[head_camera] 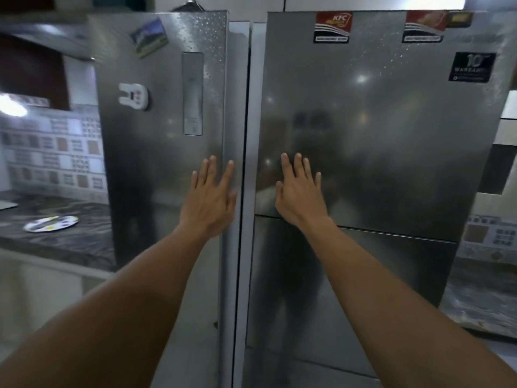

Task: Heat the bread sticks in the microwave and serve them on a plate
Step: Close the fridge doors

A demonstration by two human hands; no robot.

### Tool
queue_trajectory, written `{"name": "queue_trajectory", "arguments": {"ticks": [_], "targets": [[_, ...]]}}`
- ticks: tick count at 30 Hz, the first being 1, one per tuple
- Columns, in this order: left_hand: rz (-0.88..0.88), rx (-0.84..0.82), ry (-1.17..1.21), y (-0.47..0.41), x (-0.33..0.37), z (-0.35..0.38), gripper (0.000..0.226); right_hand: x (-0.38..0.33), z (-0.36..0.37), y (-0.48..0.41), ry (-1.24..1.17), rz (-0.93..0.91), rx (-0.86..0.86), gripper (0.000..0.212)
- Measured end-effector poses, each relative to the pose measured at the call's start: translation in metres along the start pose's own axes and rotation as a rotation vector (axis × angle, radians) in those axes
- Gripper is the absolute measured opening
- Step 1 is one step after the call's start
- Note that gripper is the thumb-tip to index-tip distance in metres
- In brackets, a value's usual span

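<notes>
Both hands flat on the steel fridge doors, bread sticks out of sight

The left hand (208, 197) lies with straight fingers on the left door (156, 163) by its inner edge, and the right hand (299, 191) lies spread on the right door (391, 135); each grip is released, grasping nothing. Set beside the gap between the doors, the palms look placed to press them closed or to find an edge to pull. No bread sticks show; they are probably inside. A patterned plate (51, 223) waits on the dark tabletop (70, 242) at left, likely for serving
</notes>
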State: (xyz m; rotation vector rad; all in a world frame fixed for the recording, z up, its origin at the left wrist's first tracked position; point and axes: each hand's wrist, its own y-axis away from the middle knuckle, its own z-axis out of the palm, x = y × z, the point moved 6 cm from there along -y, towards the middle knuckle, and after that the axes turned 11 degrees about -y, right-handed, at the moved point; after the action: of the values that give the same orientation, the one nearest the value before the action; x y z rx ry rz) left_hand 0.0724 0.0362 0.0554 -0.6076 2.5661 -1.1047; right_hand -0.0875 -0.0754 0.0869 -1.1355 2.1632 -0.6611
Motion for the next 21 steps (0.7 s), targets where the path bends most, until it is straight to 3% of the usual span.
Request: {"name": "queue_trajectory", "arguments": {"ticks": [21], "targets": [[-0.482,-0.165,-0.369,0.143,-0.347,-0.047,0.063,-0.324,0.231,-0.048,-0.335,-0.401,-0.289,0.066]]}}
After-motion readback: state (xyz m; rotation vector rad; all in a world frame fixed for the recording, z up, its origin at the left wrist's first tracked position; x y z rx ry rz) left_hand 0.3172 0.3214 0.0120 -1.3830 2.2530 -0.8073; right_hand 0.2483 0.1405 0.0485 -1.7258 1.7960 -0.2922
